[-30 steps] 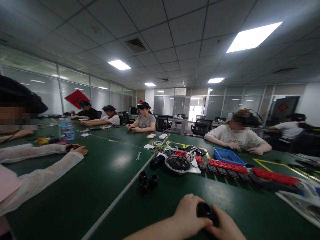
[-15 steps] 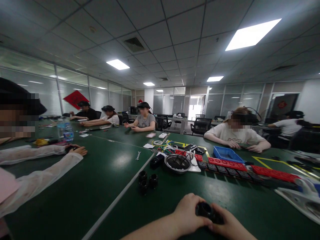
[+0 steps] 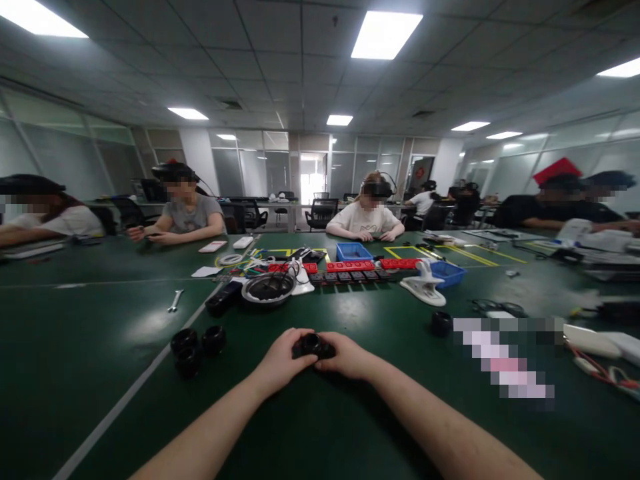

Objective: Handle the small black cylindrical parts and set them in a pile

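A single green counter (image 3: pixel 100 320) is lit by ceiling panels in an office-like room. At its near middle, one black part (image 3: pixel 313 343) with a round opening is held between two hands: its left side is gripped by the left hand (image 3: pixel 286 355), its right side by the right hand (image 3: pixel 345 356); whether a second piece is hidden in the fingers cannot be told. Three black cups (image 3: pixel 214 340) are grouped to the left, and one black cylinder (image 3: pixel 443 323) is placed to the right. Farther off are seen one wrench (image 3: pixel 175 301), one metal bowl (image 3: pixel 266 304) and two blue trays, nearer (image 3: pixel 453 275) and farther (image 3: pixel 354 257).
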The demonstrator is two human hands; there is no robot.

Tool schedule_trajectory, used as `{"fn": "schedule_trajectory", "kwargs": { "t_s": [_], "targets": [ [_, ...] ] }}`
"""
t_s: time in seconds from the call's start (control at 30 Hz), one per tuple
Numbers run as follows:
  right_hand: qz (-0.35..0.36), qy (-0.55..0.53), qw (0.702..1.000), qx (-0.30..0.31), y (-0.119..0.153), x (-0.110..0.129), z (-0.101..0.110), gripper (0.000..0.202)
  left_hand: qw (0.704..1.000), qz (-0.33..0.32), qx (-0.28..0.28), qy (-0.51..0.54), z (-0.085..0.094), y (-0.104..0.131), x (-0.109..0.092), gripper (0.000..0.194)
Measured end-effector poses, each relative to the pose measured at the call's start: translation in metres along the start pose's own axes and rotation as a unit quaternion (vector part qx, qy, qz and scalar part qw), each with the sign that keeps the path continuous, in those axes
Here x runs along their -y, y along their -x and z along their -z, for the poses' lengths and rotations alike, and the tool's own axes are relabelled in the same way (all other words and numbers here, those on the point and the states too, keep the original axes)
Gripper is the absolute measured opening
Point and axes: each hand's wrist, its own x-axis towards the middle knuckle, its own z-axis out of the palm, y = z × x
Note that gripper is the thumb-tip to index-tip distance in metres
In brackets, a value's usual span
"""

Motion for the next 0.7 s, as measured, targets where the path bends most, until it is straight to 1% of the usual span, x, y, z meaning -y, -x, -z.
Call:
{"fn": "schedule_trajectory", "kwargs": {
  "t_s": [0.07,0.17,0.27,0.37,0.4,0.47,0.53,0.6,0.63,0.7],
  "targets": [
    [-0.001,-0.008,1.0,0.022,-0.001,-0.001,0.004,0.027,1.0,0.002,0.005,-0.006,0.001,0.0,0.0,0.037],
    [-0.018,0.001,1.0,0.017,-0.003,-0.003,0.004,0.026,1.0,0.017,0.004,-0.019,-0.001,0.0,-0.002,0.039],
    [-0.049,0.034,0.998,-0.026,-0.004,-0.001,-0.005,0.033,0.999,0.028,-0.016,-0.02,-0.006,0.001,-0.006,0.037],
    [-0.083,0.079,0.99,-0.085,-0.003,0.004,-0.018,0.033,0.998,0.04,-0.043,-0.02,-0.01,0.001,-0.008,0.034],
    [-0.09,0.09,0.987,-0.099,-0.002,0.006,-0.022,0.033,0.998,0.042,-0.049,-0.021,-0.011,0.001,-0.008,0.034],
    [-0.091,0.1,0.985,-0.105,-0.001,0.008,-0.025,0.034,0.998,0.039,-0.049,-0.024,-0.011,0.001,-0.008,0.034],
    [-0.073,0.094,0.989,-0.088,-0.001,0.009,-0.021,0.045,0.999,0.025,-0.033,-0.023,-0.008,0.0,-0.007,0.034],
    [-0.042,0.078,0.995,-0.051,0.0,0.007,-0.013,0.054,1.0,0.01,-0.003,-0.015,-0.004,0.0,-0.006,0.035],
    [-0.028,0.068,0.997,-0.028,0.0,0.006,-0.008,0.053,1.0,0.007,0.011,-0.009,-0.001,-0.001,-0.005,0.036],
    [-0.01,0.05,0.999,0.019,-0.001,0.003,0.001,0.042,0.999,0.009,0.032,0.004,0.002,-0.001,-0.004,0.038]
  ]
}}
